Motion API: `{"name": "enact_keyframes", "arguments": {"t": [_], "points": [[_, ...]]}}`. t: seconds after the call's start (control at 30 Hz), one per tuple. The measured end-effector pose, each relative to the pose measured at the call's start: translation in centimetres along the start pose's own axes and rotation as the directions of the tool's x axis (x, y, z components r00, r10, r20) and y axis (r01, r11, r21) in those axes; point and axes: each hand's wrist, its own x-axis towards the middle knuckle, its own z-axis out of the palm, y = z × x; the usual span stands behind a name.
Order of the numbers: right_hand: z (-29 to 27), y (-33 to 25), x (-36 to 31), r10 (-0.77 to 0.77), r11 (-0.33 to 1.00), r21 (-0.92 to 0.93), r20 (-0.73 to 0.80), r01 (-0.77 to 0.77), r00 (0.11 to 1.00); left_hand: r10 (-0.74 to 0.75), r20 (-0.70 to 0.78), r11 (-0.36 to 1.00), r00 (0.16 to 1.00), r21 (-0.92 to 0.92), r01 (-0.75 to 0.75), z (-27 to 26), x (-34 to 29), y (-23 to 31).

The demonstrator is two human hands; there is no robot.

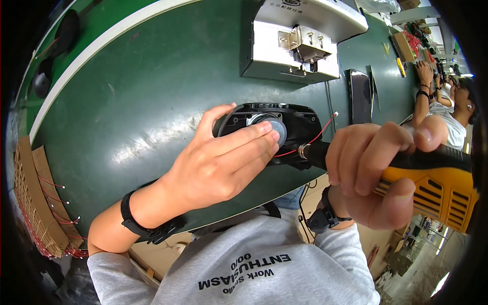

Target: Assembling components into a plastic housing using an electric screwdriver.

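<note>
My left hand (213,160) grips a black plastic housing (302,124) on the green bench, its thumb at the far left edge. Its fingers press on a round grey speaker (278,133) seated inside the housing. A thin red wire (322,133) trails from the housing to the right. In my right hand (366,168) is a yellow and black electric screwdriver (432,190), held sideways with fingers wrapped over its body. The screwdriver's nose (305,151) meets the housing's near right part; its bit tip and any screw are too small to make out.
A white and grey screw feeder (290,48) stands beyond the housing. A black phone-like slab (359,94) and tweezers (375,89) lie to its right. Cardboard with red wires (46,198) is at left, black parts (43,79) far left. Another person (447,109) works at far right.
</note>
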Motion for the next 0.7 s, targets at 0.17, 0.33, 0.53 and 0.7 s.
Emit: {"name": "enact_keyframes", "arguments": {"t": [0.17,0.33,0.53,0.7], "points": [[1.2,-0.3,-0.3,0.011,1.000,-0.024,-0.038,-0.012,0.999,-0.005,-0.023,1.000,1.000,0.003,0.005,0.3,0.0,0.2],[1.7,0.0,-0.2,0.022,0.999,-0.047,-0.083,-0.026,0.996,0.007,-0.058,1.000,0.998,0.028,-0.006,0.8,-0.1,0.2],[2.0,0.5,0.3,0.003,1.000,-0.016,-0.164,-0.006,0.986,0.007,-0.032,1.000,0.999,0.007,-0.007,0.4,0.8,-0.3],[4.1,1.5,0.6,-0.041,0.997,0.051,-0.311,0.060,0.949,0.036,-0.039,0.999,0.999,0.001,-0.036,-0.5,0.0,-0.9]]}}
